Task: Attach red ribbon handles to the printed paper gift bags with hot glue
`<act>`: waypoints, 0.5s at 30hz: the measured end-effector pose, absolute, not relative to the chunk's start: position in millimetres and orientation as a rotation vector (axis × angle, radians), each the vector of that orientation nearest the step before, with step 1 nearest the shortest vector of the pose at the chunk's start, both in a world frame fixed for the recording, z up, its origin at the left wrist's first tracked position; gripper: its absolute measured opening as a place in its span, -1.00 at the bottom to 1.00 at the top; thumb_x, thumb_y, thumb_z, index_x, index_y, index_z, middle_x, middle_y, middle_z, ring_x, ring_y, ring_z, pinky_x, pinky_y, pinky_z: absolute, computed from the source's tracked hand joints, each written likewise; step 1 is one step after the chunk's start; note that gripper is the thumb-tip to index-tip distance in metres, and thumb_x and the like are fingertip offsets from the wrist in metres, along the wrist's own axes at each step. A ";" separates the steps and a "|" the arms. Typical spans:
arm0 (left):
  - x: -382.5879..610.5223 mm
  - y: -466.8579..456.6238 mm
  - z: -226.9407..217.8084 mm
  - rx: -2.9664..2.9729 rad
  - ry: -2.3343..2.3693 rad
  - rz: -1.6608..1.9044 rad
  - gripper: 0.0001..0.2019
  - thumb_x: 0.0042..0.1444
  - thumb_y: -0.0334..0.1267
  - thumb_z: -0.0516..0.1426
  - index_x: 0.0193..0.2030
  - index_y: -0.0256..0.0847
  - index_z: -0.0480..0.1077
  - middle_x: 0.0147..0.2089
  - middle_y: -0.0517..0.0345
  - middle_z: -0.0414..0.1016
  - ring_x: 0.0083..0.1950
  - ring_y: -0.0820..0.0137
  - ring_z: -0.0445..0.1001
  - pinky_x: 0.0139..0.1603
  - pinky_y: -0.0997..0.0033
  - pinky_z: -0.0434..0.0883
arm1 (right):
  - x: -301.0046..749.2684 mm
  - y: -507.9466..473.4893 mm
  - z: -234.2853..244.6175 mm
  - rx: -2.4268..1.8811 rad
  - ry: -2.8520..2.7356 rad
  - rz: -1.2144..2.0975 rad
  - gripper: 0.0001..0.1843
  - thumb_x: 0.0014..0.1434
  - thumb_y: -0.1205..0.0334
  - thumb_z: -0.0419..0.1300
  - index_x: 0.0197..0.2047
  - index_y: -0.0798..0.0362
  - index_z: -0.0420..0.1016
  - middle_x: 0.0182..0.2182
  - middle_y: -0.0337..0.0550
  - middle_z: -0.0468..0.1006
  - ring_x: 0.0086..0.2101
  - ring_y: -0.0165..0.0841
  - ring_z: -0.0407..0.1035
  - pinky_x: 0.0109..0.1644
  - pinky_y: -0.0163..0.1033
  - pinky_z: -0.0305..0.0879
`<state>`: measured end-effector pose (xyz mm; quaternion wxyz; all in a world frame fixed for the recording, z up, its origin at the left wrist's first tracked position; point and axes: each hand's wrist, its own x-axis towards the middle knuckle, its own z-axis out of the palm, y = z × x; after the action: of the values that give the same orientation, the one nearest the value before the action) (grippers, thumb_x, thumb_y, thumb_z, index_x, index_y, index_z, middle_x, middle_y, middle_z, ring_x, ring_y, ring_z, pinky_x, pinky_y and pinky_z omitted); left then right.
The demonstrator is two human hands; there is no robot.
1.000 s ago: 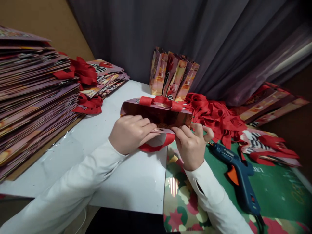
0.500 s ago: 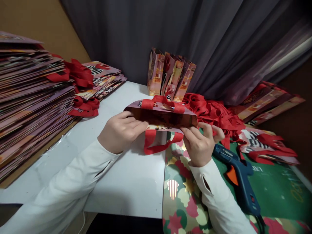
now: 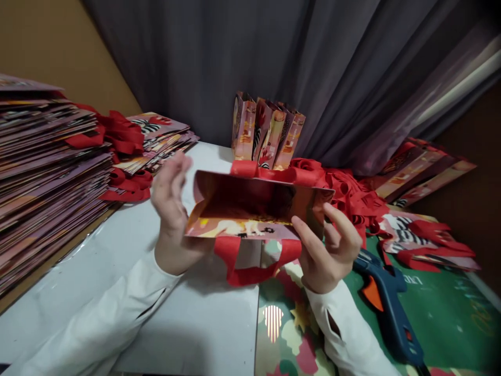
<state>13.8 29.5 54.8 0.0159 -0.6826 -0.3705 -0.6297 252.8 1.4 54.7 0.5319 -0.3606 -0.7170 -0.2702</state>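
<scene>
Gift bag: the printed paper bag [image 3: 254, 230] lay in mid-view between the two hands, its mouth gaping toward the viewer and its interior in shadow.
Handles: a near loop of red ribbon [image 3: 250, 277] hung from the front panel over the white table [image 3: 207, 324]; a far loop [image 3: 270, 172] stood along the back rim.
Left hand: this hand [image 3: 170, 209] was raised beside the bag's left end, its fingers extended upward and closed on nothing; whether its heel touched the bag could not be told.
Right hand: this hand [image 3: 329, 250] gripped the bag's right end, one digit on the near rim and another at the side, the remaining fingers partly curled.
Glue gun: a blue tool with an orange trigger [image 3: 395, 308] rested on the green sheet [image 3: 450, 303], near the right hand.
Ribbon heap: loose red ribbon [image 3: 352, 196] was piled beyond the right hand.
Standing bags: three upright bags [image 3: 266, 133] stood before the grey curtain [image 3: 203, 62].
Flat stack: folded bags [image 3: 50, 177] rose high at the left.
</scene>
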 end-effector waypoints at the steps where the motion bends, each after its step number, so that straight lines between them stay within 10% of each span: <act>1: 15.9 28.7 52.2 -2.227 -1.160 -2.048 -0.02 0.00 0.16 0.26 0.43 0.13 -0.23 0.42 -0.04 0.00 0.37 0.05 0.14 0.34 -0.09 0.20 | 251.3 0.1 57.3 -0.861 -1.699 -0.644 -0.52 0.14 0.53 0.21 0.09 -0.07 0.48 0.19 -0.03 0.22 0.09 -0.14 0.35 -0.03 -0.14 0.53; 15: 17.9 18.5 55.7 -2.469 -1.309 -2.159 -0.05 -0.09 -0.08 0.38 0.40 0.14 -0.02 0.40 0.01 0.13 0.35 0.05 0.22 0.32 -0.02 0.31 | 243.7 -1.9 51.9 -0.893 -1.583 -0.463 -0.63 0.12 0.40 0.27 0.02 0.02 0.45 -0.05 -0.01 0.36 -0.06 -0.23 0.39 -0.08 -0.10 0.45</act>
<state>17.9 18.5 55.7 -0.1934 -0.6860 -0.3637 -0.5998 243.7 -1.9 51.9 0.5915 -0.3839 -0.6805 -0.1991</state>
